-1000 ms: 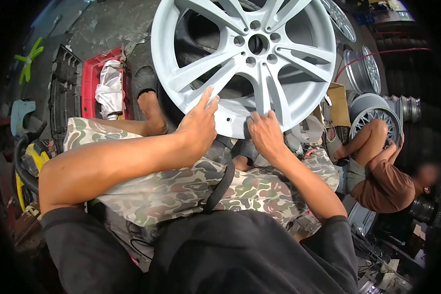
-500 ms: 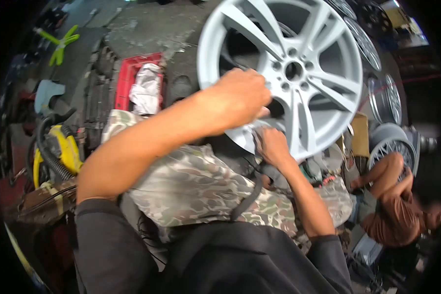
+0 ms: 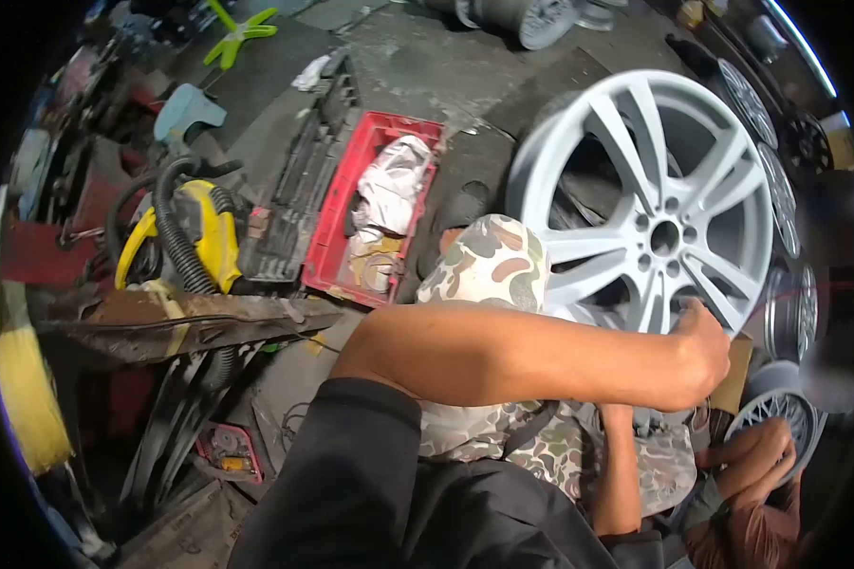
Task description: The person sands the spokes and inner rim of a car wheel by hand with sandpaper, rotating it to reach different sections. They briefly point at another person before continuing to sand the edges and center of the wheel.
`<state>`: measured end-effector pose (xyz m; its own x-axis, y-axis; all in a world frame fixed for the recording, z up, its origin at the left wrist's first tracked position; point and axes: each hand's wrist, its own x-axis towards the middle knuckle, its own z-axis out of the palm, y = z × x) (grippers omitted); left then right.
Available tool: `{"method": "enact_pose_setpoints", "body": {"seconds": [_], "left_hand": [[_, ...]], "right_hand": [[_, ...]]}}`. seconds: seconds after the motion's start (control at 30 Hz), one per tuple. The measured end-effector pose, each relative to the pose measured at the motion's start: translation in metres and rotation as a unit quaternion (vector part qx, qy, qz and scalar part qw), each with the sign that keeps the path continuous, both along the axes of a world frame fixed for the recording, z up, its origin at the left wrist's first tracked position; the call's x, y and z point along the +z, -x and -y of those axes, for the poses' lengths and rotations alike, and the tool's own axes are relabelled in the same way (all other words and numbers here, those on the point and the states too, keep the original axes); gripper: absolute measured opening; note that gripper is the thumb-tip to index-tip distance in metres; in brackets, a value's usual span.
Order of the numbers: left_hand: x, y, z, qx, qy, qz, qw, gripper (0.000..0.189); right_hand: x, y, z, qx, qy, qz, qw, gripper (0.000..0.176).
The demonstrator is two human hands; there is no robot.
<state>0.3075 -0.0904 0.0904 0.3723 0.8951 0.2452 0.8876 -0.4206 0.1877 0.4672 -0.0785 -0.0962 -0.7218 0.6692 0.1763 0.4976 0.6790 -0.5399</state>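
A large light-grey alloy wheel [image 3: 593,248] with split spokes stands tilted in front of my knees. My left hand [image 3: 702,358] is closed at the wheel's lower right edge, with the knuckles up; whatever its fingers hold is hidden. The left forearm crosses in front of my body and covers my right hand. Only the right forearm [image 3: 618,469] shows below it, so the right fingers cannot be seen.
A red case [image 3: 337,216] with a whitish cloth [image 3: 392,183] lies left of the wheel, beside a yellow machine [image 3: 199,228] with a black hose. Other wheels [image 3: 778,194] line the right side. Another person [image 3: 754,512] crouches at the lower right by a spoked wheel.
My left hand has moved right and down, from the wheel's left side to its lower right edge. The view has shifted, and my right hand, visible before, is now covered.
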Motion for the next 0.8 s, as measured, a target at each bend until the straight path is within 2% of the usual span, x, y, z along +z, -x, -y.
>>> {"method": "enact_pose_setpoints", "body": {"seconds": [0.07,0.1,0.13,0.17,0.2,0.23,0.27,0.3,0.37,0.43,0.5,0.57,0.63,0.77,0.8], "left_hand": [[0.004,0.002,-0.005,-0.029,0.115,0.046,0.992,0.016],[-0.012,0.007,0.000,-0.054,0.059,0.084,0.993,0.017],[0.005,0.015,0.001,-0.024,0.148,0.078,0.986,0.011],[-0.030,0.024,0.005,-0.041,0.099,0.165,0.980,0.013],[-0.036,0.034,0.009,-0.042,0.108,0.209,0.971,0.018],[-0.035,0.050,0.016,-0.069,0.036,0.222,0.972,0.023],[-0.005,0.050,0.006,-0.003,0.253,0.099,0.962,0.025],[-0.026,0.060,0.024,-0.013,0.032,0.158,0.987,0.030],[-0.007,0.063,0.012,0.020,0.214,0.083,0.973,0.037],[-0.001,0.061,0.008,0.061,0.286,0.052,0.955,0.040],[-0.010,0.064,0.005,0.069,0.292,0.073,0.951,0.039],[-0.008,0.061,0.000,0.065,0.304,0.037,0.950,0.039],[-0.015,0.062,0.000,0.070,0.301,0.042,0.950,0.038],[-0.025,0.064,-0.002,0.069,0.311,0.044,0.947,0.038],[-0.024,0.065,-0.005,0.094,0.349,0.043,0.931,0.037]], "right_hand": [[0.005,0.003,0.009,-0.018,-0.008,-0.028,0.999,0.025],[0.006,0.004,0.016,-0.031,-0.013,-0.046,0.998,0.023],[0.007,0.010,0.022,-0.042,-0.023,-0.073,0.996,0.021],[0.002,0.021,0.028,-0.047,-0.040,-0.112,0.992,0.020],[-0.003,0.029,0.030,-0.057,-0.058,-0.136,0.987,0.020],[0.003,0.025,0.031,-0.103,-0.076,-0.123,0.984,0.020],[0.010,0.029,0.033,-0.105,0.035,0.006,0.994,0.020],[0.012,0.034,0.036,-0.103,0.160,0.123,0.974,0.020],[0.000,0.043,0.037,-0.003,0.117,0.180,0.977,0.020],[0.019,0.060,0.050,0.013,0.064,0.141,0.988,0.016],[0.039,0.066,0.056,0.022,0.086,0.096,0.991,0.012],[0.045,0.071,0.061,0.013,0.088,0.069,0.994,0.012],[0.051,0.071,0.066,-0.006,0.092,0.057,0.994,0.013],[0.055,0.084,0.073,0.025,0.098,0.078,0.992,0.012],[0.058,0.088,0.076,0.018,0.086,0.064,0.994,0.012]]}}
